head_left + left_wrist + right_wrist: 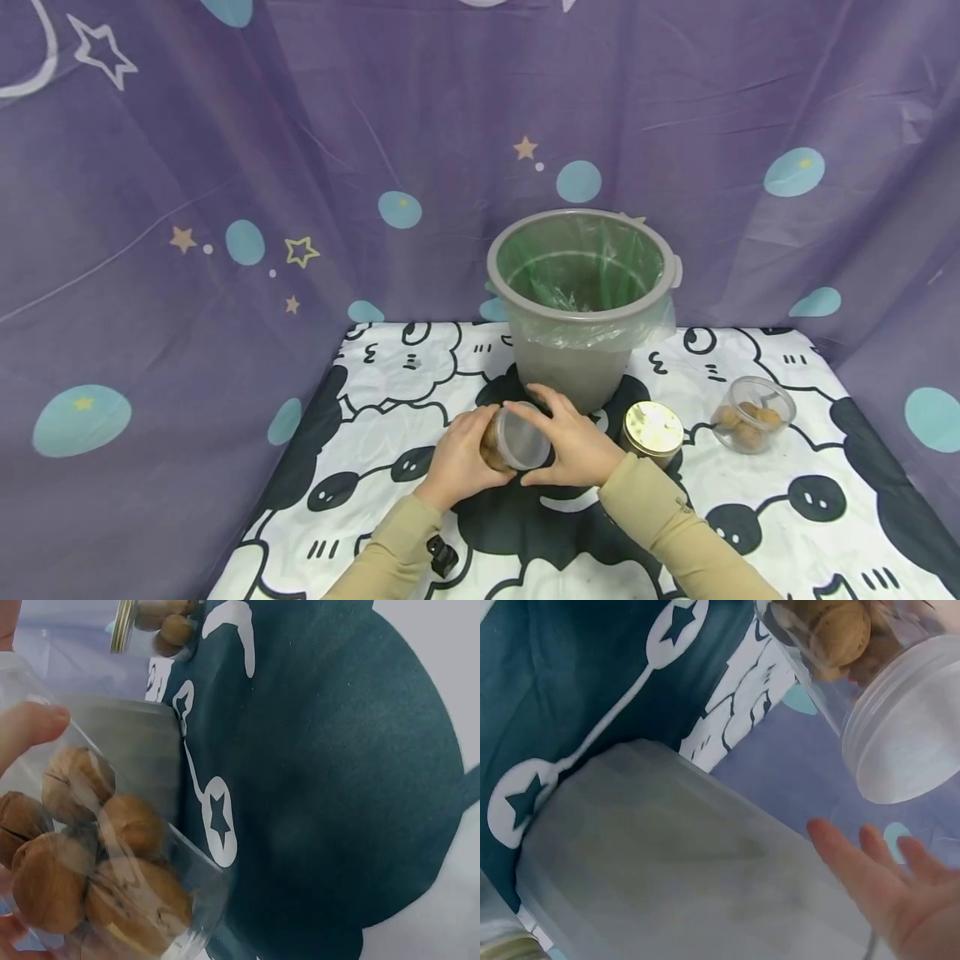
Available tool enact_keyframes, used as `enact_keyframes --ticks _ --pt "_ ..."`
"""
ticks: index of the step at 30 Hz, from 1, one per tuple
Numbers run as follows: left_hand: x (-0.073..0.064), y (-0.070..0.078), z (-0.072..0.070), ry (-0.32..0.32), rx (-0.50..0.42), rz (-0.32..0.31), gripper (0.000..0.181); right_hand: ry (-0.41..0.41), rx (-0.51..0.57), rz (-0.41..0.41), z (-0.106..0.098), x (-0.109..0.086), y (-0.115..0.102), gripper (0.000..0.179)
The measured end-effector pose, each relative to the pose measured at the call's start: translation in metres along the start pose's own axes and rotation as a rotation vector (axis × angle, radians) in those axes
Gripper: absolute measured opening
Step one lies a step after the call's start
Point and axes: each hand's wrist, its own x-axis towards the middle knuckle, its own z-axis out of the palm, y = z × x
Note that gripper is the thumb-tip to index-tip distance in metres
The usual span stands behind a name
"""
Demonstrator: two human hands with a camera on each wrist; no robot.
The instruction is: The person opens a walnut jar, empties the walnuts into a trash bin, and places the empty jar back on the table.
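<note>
My left hand (467,457) grips a clear plastic jar (492,450) tipped on its side above the table, its translucent white lid (527,437) turned toward my right hand. Several walnuts (139,900) show through its wall in the left wrist view. My right hand (577,442) is spread beside the lid, thumb and fingers wide apart around its edge in the head view. In the right wrist view its extended fingers (840,847) stand apart from the lid (911,724), with a gap between.
Behind the hands stands a grey bin (573,367) lined with a green bag (585,267). A gold-lidded jar (652,429) holding walnuts is to the right. Farther right, a clear container (783,406) with several walnuts leans on the patterned cloth (780,517). A purple curtain hangs behind.
</note>
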Motion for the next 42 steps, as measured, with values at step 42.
enact_keyframes --ticks 42 --pt "0.002 0.006 0.007 0.049 0.15 0.044 0.096 0.063 0.154 0.015 0.009 -0.005 0.012 0.079"
